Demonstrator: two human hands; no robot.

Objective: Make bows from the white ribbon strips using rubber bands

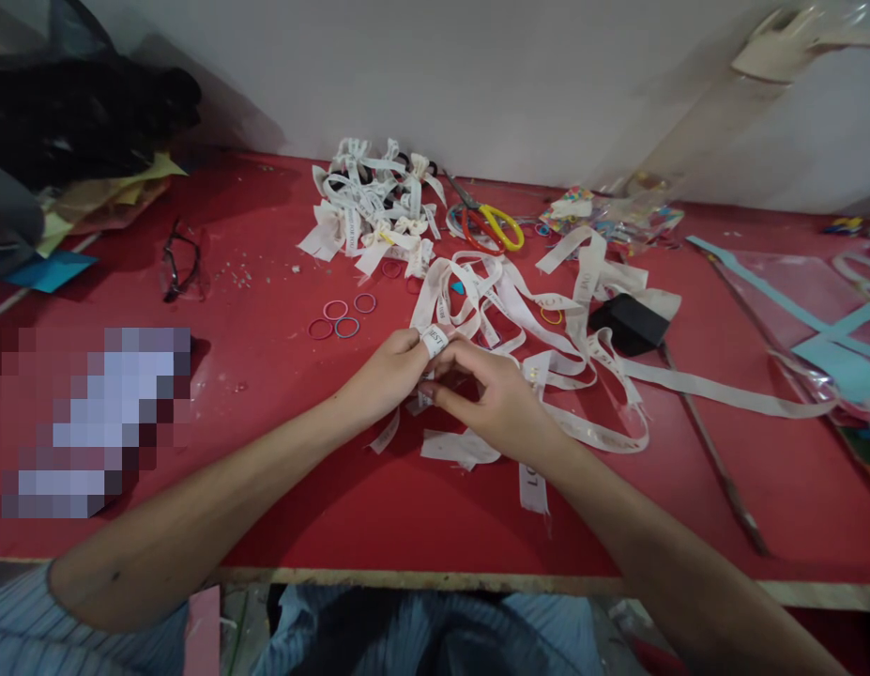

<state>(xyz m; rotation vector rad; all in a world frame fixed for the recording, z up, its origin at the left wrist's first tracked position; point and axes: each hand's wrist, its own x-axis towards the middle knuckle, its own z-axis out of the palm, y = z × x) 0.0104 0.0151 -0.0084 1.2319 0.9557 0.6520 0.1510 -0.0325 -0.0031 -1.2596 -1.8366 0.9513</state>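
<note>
My left hand (pixel 393 371) is closed on a white printed ribbon (pixel 433 340), its thumb pressing the lettered part. Right beside it, my right hand (pixel 495 380) pinches the same ribbon, with thumb and fingers curled round. What lies between the fingertips is partly hidden. Around and behind both hands spreads a loose tangle of white printed ribbon (pixel 505 282). A cut ribbon piece (pixel 459 448) lies just below my right hand. Several small coloured elastic bands (pixel 346 327) rest on the table to the left of the tangle.
At the back is a pile of tied ribbon bows (pixel 371 202), with scissors (pixel 491 225) with red and yellow handles beside it. Glasses (pixel 179 263) lie at left, a blurred-out flat object (pixel 111 422) nearer. To the right are a black object (pixel 628 322) and a thin rod (pixel 716 460).
</note>
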